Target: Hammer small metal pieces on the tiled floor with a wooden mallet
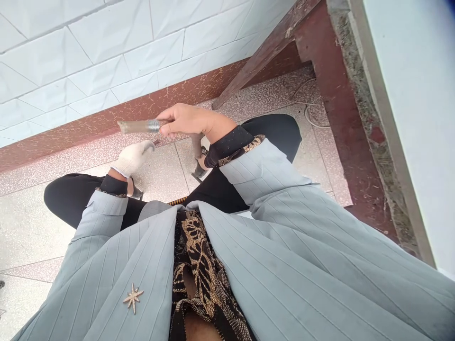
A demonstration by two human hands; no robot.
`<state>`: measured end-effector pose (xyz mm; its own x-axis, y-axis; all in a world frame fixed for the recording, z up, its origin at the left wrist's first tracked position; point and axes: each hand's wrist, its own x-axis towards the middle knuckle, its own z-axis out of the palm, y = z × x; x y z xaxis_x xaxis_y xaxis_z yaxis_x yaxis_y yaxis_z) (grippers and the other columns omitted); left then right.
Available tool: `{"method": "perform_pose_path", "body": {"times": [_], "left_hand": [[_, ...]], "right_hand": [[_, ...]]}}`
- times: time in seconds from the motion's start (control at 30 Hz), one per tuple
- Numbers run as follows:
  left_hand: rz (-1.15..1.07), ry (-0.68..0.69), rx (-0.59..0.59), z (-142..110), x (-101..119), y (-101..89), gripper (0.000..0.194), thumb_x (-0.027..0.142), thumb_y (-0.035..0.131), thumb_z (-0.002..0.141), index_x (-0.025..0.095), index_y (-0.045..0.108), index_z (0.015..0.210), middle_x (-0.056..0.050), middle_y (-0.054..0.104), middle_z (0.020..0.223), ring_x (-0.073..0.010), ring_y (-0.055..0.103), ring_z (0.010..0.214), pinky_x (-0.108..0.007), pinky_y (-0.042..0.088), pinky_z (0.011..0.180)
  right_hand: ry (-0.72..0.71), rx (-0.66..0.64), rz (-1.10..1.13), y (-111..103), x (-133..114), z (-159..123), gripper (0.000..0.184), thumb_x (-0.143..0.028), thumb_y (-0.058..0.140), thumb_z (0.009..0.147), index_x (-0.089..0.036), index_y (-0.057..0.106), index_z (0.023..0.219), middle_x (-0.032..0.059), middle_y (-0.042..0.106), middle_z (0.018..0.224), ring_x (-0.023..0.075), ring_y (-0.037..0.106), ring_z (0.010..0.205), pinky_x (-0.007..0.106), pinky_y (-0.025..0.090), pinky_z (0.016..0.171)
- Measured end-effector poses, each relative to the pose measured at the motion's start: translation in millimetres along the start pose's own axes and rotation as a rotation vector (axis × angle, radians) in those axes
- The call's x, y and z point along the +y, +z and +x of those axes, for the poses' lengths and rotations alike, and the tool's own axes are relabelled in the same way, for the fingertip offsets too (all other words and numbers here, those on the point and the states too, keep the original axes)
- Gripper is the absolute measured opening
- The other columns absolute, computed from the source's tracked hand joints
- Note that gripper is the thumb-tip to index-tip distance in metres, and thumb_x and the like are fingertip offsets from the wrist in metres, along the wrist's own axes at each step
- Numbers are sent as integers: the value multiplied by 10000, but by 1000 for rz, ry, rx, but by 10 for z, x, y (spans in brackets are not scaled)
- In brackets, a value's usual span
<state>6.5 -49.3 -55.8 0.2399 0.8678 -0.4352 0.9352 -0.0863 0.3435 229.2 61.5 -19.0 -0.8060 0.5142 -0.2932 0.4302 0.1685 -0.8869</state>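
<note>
My right hand (186,119) is closed round a tan, stick-like tool (134,127) with silver wire or a metal band (153,125) about its middle. The tool's blunt tan end points left, and its other end is hidden in my grip. Below and to the left is my left hand (132,158), in a white knitted glove. Its fingers are curled together near a small dark bit at the fingertips, too small to name. The two hands are apart, above the floor between my bent knees.
A white tiled wall (106,42) with a dark red skirting (142,102) runs ahead. On my right stand a reddish-brown frame (341,118) with a slanting brace (263,47) and a pale-topped slab (412,94). A thin cable (314,124) lies on the speckled floor (159,166).
</note>
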Motion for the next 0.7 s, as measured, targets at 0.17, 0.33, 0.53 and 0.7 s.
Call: {"method": "perform_pose_path", "body": {"times": [0.17,0.33,0.53,0.7], "left_hand": [[75,28,-112,40,126,104,391,333,405,1125,242,740,1306,-75,824,1242,-274,773,1121,-372,560,996],[230,-10,-196,-7,283,36,406,356,399,1147,252,723,1367,-98,826,1280,-307,792,1135,-386,569,961],[270,-51,-125,-90,327,-136,399,360,390,1153,242,718,1347,-102,831,1207,-310,794,1099,-373,552,904],[157,-128,41,-102,156,-193,390,343,380,1144,230,727,1283,-104,821,1182,-292,777,1094,-363,539,919]], "right_hand": [[131,312,7,112,50,116,222,-357,601,1120,-153,685,1098,65,670,895,169,612,801,286,500,764],[307,235,-585,144,201,219,232,-221,711,1012,-100,775,1199,171,760,1155,300,699,1120,357,506,938],[379,-115,-743,303,244,232,149,-138,765,936,-102,845,1056,170,790,1035,299,727,1034,360,487,879],[269,-396,-649,402,166,207,85,-143,828,884,-126,827,966,38,737,823,197,686,900,295,439,848]]}}
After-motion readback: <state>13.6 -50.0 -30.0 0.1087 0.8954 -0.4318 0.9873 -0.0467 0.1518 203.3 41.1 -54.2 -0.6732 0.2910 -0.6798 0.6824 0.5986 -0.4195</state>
